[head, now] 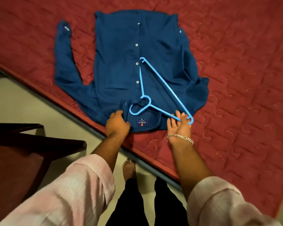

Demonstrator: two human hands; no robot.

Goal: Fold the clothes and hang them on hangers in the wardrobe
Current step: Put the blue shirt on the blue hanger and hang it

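Observation:
A dark blue button-up shirt [121, 62] lies flat on the red bed cover, its collar nearest me and one sleeve stretched out to the left. A light blue plastic hanger [160, 84] rests on top of the shirt, hook by the collar. My left hand [117, 123] grips the collar fabric at its left side, fingers curled into the cloth. My right hand [178, 123] is palm up at the right of the collar, fingers mostly straight, touching the hanger's near corner; a silver bracelet sits on that wrist.
The red quilted bed cover [243, 79] fills most of the view, its edge running diagonally from upper left to lower right. A dark wooden chair [31, 144] stands on the pale floor at the left. My bare foot [129, 168] is by the bed edge.

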